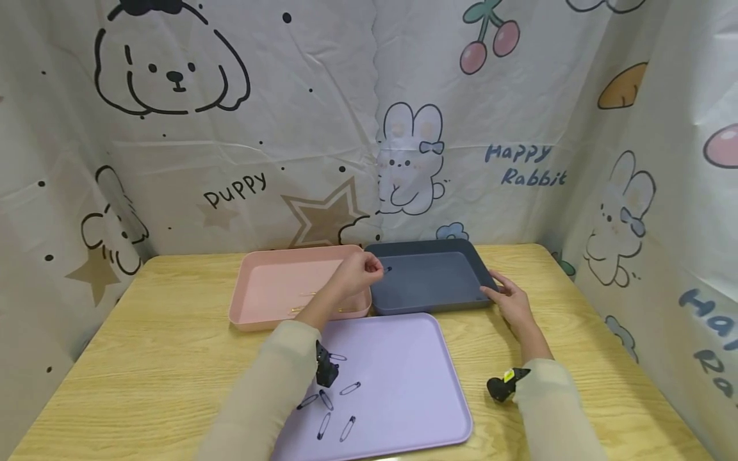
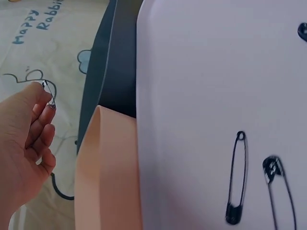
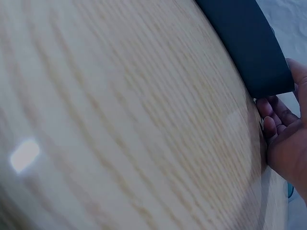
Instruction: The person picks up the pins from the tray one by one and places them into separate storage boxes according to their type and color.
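Observation:
My left hand [image 1: 356,274] is raised where the pink tray [image 1: 245,288] meets the dark blue tray [image 1: 432,282]. Between thumb and forefinger it pinches a black safety pin [image 2: 50,94], seen best in the left wrist view. At the dark blue tray's front right corner, my right hand [image 1: 513,306] grips the rim, thumb on the near side and fingers around the outside. Several black safety pins [image 1: 350,388] lie on the lavender tray [image 1: 403,378] beneath my left forearm. Gold pins [image 1: 296,310] lie in the pink tray, partly hidden by that arm.
The trays stand on a wooden table [image 1: 144,365], the lavender one in front of the other two. A printed white cloth [image 1: 323,128] hangs behind and at both sides. Wrist cameras [image 1: 326,366] are strapped on both sleeves.

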`<act>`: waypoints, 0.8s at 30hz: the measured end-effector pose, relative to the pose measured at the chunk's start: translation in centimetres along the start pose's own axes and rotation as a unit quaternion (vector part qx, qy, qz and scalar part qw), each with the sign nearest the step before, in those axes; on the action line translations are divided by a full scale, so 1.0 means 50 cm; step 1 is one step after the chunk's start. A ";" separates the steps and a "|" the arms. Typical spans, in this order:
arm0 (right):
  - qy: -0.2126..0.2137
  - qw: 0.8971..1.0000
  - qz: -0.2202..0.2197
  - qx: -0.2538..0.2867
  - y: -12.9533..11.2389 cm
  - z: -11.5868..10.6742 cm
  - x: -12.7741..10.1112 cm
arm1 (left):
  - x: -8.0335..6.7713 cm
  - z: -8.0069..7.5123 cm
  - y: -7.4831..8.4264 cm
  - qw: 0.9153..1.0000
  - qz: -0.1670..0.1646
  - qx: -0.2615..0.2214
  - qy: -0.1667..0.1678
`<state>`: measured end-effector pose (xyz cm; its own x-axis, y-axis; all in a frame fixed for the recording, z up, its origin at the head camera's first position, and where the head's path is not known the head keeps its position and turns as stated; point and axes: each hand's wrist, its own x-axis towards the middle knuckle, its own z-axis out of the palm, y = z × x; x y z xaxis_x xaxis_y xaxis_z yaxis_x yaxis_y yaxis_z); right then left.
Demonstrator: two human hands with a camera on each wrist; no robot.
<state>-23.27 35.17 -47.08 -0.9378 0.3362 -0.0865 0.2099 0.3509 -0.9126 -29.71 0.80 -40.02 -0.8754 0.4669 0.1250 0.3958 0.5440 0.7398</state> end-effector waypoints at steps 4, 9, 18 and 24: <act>0.004 1.000 0.005 0.002 0.002 0.000 0.002 | 0.007 0.010 -0.008 1.000 -0.011 -0.010 0.012; 0.001 1.000 -0.001 0.002 0.001 0.002 0.001 | 0.015 0.024 -0.013 0.999 -0.026 -0.018 0.018; 0.005 1.000 -0.003 0.000 0.001 0.001 0.002 | 0.022 0.049 -0.016 0.998 -0.049 -0.025 0.020; 0.008 1.000 -0.004 0.000 0.002 0.002 0.003 | 0.022 0.056 -0.021 0.998 -0.054 -0.017 0.028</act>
<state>-23.43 35.19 -47.24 -0.9350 0.3471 -0.0732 0.2029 0.3538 -0.9131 -30.30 2.73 -42.51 -0.9274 0.3656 0.0790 0.2886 0.5649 0.7731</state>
